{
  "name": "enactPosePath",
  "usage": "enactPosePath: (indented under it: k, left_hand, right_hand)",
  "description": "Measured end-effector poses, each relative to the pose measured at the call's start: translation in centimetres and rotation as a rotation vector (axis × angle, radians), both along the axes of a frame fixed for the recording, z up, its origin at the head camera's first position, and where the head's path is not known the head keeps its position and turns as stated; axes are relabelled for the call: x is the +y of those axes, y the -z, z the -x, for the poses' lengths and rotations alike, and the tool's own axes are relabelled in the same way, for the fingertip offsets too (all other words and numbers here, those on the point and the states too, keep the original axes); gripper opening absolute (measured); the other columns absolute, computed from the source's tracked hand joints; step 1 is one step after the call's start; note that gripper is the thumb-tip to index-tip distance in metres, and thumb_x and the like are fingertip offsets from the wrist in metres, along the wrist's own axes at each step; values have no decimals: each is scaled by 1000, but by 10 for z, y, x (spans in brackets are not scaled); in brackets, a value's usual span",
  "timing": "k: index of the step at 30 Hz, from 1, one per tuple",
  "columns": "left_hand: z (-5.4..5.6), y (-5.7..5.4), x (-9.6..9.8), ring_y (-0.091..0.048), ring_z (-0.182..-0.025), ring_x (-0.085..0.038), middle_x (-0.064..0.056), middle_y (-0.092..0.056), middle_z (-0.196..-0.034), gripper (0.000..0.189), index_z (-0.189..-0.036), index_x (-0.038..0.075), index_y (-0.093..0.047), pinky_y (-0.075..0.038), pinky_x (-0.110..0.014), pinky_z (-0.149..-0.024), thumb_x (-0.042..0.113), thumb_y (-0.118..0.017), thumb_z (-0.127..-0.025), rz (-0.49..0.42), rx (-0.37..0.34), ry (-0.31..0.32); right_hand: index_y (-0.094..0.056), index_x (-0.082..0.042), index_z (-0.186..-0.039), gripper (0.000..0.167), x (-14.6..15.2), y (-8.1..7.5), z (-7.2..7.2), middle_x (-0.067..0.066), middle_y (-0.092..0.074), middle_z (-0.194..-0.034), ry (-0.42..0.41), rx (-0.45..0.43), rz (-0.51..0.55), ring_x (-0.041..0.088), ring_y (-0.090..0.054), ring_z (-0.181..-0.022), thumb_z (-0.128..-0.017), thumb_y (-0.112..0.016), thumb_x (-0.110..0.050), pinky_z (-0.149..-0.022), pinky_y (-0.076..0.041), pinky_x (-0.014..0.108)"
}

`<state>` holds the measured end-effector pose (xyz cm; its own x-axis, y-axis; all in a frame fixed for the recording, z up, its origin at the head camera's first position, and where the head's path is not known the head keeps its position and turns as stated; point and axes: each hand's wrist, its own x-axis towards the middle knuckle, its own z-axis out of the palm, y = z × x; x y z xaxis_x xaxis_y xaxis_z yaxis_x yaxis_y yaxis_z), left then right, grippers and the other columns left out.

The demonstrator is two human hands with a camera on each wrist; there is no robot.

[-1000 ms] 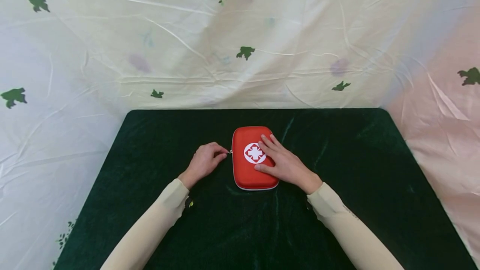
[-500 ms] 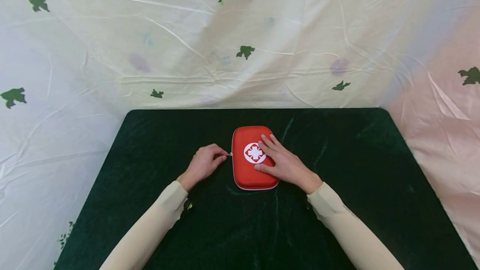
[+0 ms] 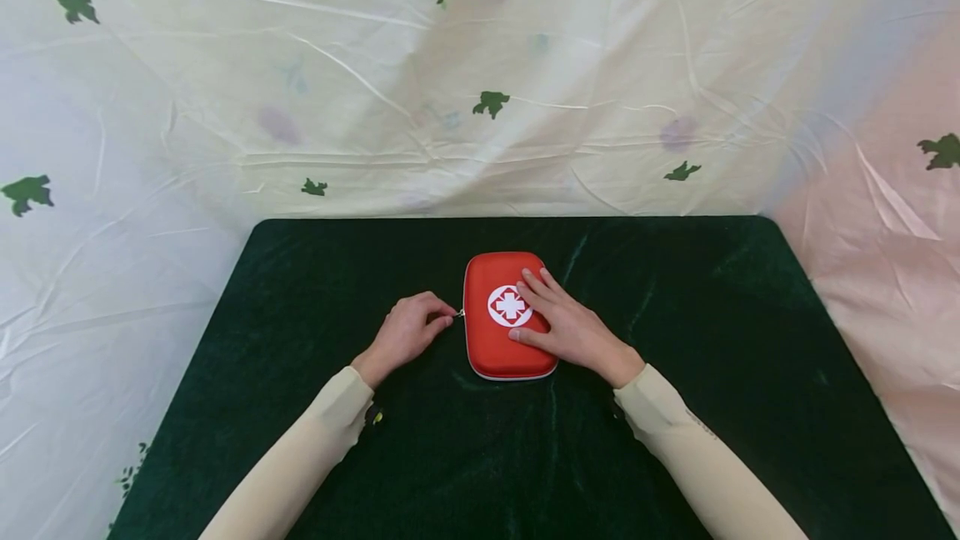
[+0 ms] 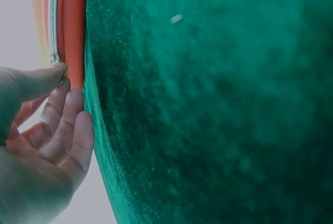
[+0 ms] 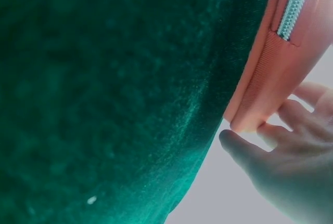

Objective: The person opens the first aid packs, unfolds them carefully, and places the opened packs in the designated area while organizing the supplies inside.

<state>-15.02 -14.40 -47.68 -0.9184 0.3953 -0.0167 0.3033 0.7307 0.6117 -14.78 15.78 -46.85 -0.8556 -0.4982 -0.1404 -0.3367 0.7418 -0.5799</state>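
A red first-aid case (image 3: 501,355) with a white cross emblem lies flat on the dark green cloth, its long side running away from me. My left hand (image 3: 401,330) pinches the small metal zipper pull (image 3: 461,314) at the case's left edge between thumb and forefinger. In the left wrist view, silver zipper teeth (image 4: 53,16) run up from that pull along the case's side. My right hand (image 3: 576,328) rests on the right part of the lid with fingers spread. The right wrist view shows the zipper's end (image 5: 286,29) on the case's other side.
The green-covered table (image 3: 337,257) extends well beyond the case on all sides. A pale curtain (image 3: 390,132) with green leaf and bird prints hangs behind it and at both sides.
My left hand has drawn the zipper pull a short way toward me along the case's left edge. The right hand and the case have stayed put.
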Motion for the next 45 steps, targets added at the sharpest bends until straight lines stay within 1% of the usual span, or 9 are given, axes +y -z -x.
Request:
enactPosePath:
  k: [20, 24, 27, 28, 33, 36, 43, 44, 45]
  left_hand:
    - [-6, -1, -3, -61, -83, -11, 1, -69, -101, 18, -115, 12, -77, -56, -33, -81, 13, -74, -97, -21, -16, 37]
    - [-3, 12, -8, -62, -83, -12, 0, -69, -100, 18, -114, 11, -77, -56, -33, -79, 16, -73, -98, -59, 17, 79]
    - [-5, 15, -10, -62, -82, -13, -1, -69, -100, 17, -113, 11, -77, -57, -34, -78, 16, -73, -98, -72, 28, 98]
    - [-7, 12, -9, -63, -82, -14, -1, -69, -99, 17, -113, 10, -77, -57, -36, -78, 14, -74, -97, -69, 26, 99]
    - [-6, 21, -12, -61, -80, -10, 3, -68, -98, 17, -113, 13, -77, -56, -33, -76, 18, -75, -96, -75, 30, 112]
    - [-8, 20, -12, -61, -81, -9, 3, -69, -99, 18, -114, 14, -77, -56, -33, -78, 19, -75, -97, -66, 41, 124]
    - [-22, -3, -3, -62, -82, -9, 3, -69, -99, 17, -112, 13, -77, -57, -36, -80, 14, -77, -94, 9, 21, 93]
    - [-23, -3, -4, -62, -82, -9, 4, -69, -98, 17, -112, 13, -77, -57, -36, -80, 14, -77, -94, 7, 21, 95]
    - [-20, 5, -7, -63, -83, -9, 3, -69, -100, 18, -113, 13, -77, -57, -35, -81, 16, -75, -96, -3, 36, 115]
  right_hand:
    - [-28, -21, -165, 91, 0, -4, 0, -2, -13, -174, 3, -3, -8, 28, -6, -159, -93, -67, -59, -106, -47, 59]
    - [-28, -21, -165, 90, 0, -4, 0, -2, -12, -174, 3, -8, -10, 28, -6, -159, -93, -67, -58, -106, -47, 59]
    - [-28, -21, -165, 90, 0, -4, 0, -2, -13, -174, 2, -5, -9, 27, -6, -159, -93, -67, -59, -106, -47, 59]
    - [-28, -21, -165, 90, 0, -3, 0, -2, -13, -174, 2, -4, -9, 27, -6, -159, -93, -67, -59, -106, -47, 58]
    - [-28, -20, -165, 90, -1, -3, 0, -1, -13, -174, 2, 0, -9, 27, -6, -159, -93, -67, -60, -106, -47, 58]
    - [-29, -21, -165, 90, -1, -3, 0, -1, -14, -174, 4, -3, -7, 27, -6, -159, -93, -67, -60, -106, -47, 59]
    - [-29, -21, -165, 90, -1, -2, 0, -3, -13, -174, 4, -7, 0, 26, -5, -159, -93, -66, -61, -107, -46, 59]
    - [-29, -21, -165, 90, -1, -2, 0, -3, -13, -174, 2, -7, 1, 26, -5, -159, -93, -66, -61, -107, -46, 59]
    - [-29, -21, -165, 90, 0, -2, 0, -3, -13, -174, 1, -6, 2, 26, -5, -159, -93, -66, -61, -107, -46, 59]
